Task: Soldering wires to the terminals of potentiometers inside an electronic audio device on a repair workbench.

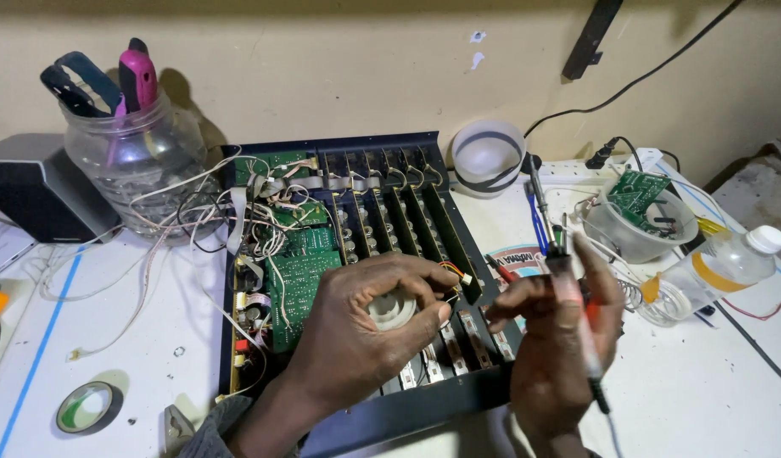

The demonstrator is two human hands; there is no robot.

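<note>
left hand (365,326) was pinched shut on a small white solder spool (394,309) over the opened mixer chassis (356,254), light, rigid, best held by its rim, while right hand (560,339) gripped the soldering iron (573,314) pen-style.

Bare table (136,356) left of chassis (356,254); clutter right.

We see a small white solder spool (394,309) over the open dark chassis (356,254); at its three o'clock, a soldering iron (577,322) stands tilted.
</note>
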